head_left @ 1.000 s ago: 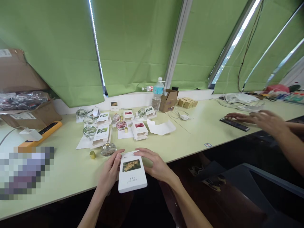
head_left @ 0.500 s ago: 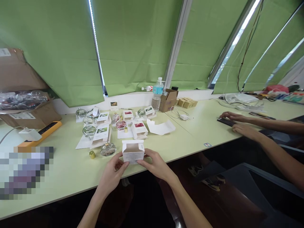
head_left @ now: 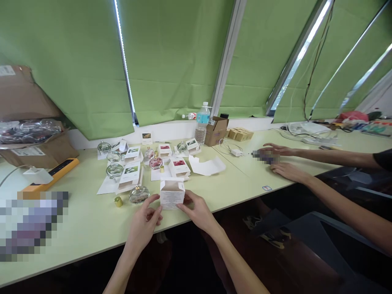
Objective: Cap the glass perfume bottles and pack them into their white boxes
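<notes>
A small white carton (head_left: 172,198) stands upright near the table's front edge, its top end open towards me. My right hand (head_left: 198,210) grips its right side, thumb on the front face and fingers round the side. At the carton's left edge is my left hand (head_left: 145,220), thumb and index finger apart and the other fingers curled; whether its fingertips touch the carton is hard to tell. A flat glass perfume bottle (head_left: 139,195) without a cap lies just left of the carton. Beside it sits a gold cap (head_left: 118,201).
Behind are several white cartons (head_left: 130,173) and glass bottles (head_left: 114,169), with an unfolded white card (head_left: 208,165) to their right. A water bottle (head_left: 201,126) and brown box (head_left: 216,130) stand further back. At right, a co-worker's hands (head_left: 288,171) hold a blurred-out object.
The carton now stands more upright, its front face showing more. My left hand's fingers have loosened from its lower left side. The co-worker's hands have moved left with the object.
</notes>
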